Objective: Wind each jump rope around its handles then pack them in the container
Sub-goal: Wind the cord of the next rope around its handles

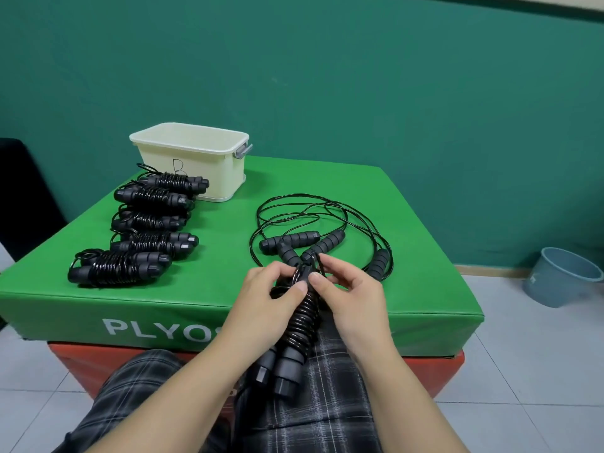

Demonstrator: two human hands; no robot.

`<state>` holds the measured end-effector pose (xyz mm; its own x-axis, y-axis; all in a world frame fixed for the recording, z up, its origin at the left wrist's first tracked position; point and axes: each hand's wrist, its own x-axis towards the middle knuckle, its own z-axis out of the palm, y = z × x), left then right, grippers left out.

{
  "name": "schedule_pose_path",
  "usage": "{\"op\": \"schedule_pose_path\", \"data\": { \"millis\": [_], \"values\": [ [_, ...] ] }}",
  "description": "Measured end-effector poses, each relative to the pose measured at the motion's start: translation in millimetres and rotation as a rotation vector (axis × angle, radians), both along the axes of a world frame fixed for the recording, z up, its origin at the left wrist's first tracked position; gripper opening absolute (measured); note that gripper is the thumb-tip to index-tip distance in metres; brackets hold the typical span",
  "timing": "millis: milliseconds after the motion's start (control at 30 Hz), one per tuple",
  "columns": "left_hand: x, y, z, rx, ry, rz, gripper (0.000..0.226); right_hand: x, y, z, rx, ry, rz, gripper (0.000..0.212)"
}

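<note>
Clearly the rope in hand is close to done: its cord coils tightly down the paired handles, which slant from the green box edge toward the person's lap, butt ends pointing at the camera. That slant looks deliberate, since it lets the lap carry the weight while both hands work the top end.

The left hand curls round the upper coils, thumb pressed across them, probably to stop the wraps from springing loose. The right hand pinches the last short loop of cord between thumb and forefinger at the handle tops, the other fingers loosely bent; I judge this to be the tuck or final turn that locks the winding.

Just beyond the hands, on the box's right part, lie two loose ropes, handles clustered and cords sprawled in wide overlapping rings. They sit within easy reach, so the next one can be drawn in without stretching.

On the box's left part five wound bundles lie in a row running from the near edge back toward the tub. Staging them there suggests packing is left for the end. The tub stands at the box's far left corner, open; what can be seen of its inside shows nothing.

Off the box to the right, a grey bucket stands on the tiled floor.
</note>
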<state>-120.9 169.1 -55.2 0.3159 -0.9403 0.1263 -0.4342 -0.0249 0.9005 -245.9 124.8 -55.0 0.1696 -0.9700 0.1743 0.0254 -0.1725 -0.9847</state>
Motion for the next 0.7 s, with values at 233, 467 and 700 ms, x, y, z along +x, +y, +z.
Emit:
{"op": "schedule_pose_path", "data": {
  "millis": [233,467,700],
  "values": [
    [1,-7,1,0.062,0.220,0.006,0.033,13,16,-10,-0.169,-0.051,-0.148,0.038],
    [-6,-6,-3,-0.039,0.013,0.108,0.011,13,17,2,-0.233,0.106,-0.087,0.040],
    [-9,-4,-4,-0.093,-0.051,0.100,0.017,9,17,15,-0.228,0.267,-0.047,0.023]
  ]
}}
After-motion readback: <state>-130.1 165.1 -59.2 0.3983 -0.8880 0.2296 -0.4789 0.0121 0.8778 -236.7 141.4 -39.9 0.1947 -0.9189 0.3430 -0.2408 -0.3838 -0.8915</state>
